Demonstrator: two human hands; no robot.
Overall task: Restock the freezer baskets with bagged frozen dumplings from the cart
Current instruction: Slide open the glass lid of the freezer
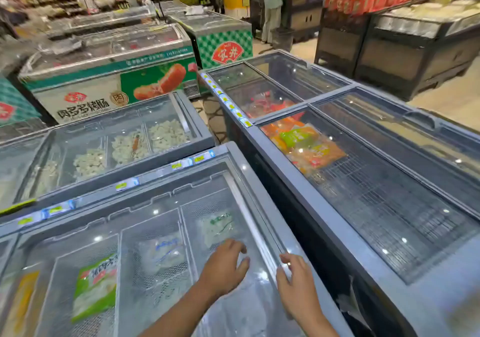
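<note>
Both hands are working at the near freezer's glass lid (pixel 145 279). The left hand (pixel 223 269) is lying on the glass with fingers spread and loosely bent, holding nothing. The right hand (pixel 298 284) is resting on the lid's right frame (pixel 259 233), its fingers curling at that edge; whether they are gripping it I cannot tell. This looks like the lid-opening step; next, the lid probably needs sliding left along its track. Under the glass, dumpling bags are lying in the baskets: a green bag (pixel 94 287), a clear bag (pixel 161 253), another (pixel 218 226). The cart is not showing. A narrow aisle (pixel 211 113) is separating this freezer from the right freezer (pixel 363 181).
</note>
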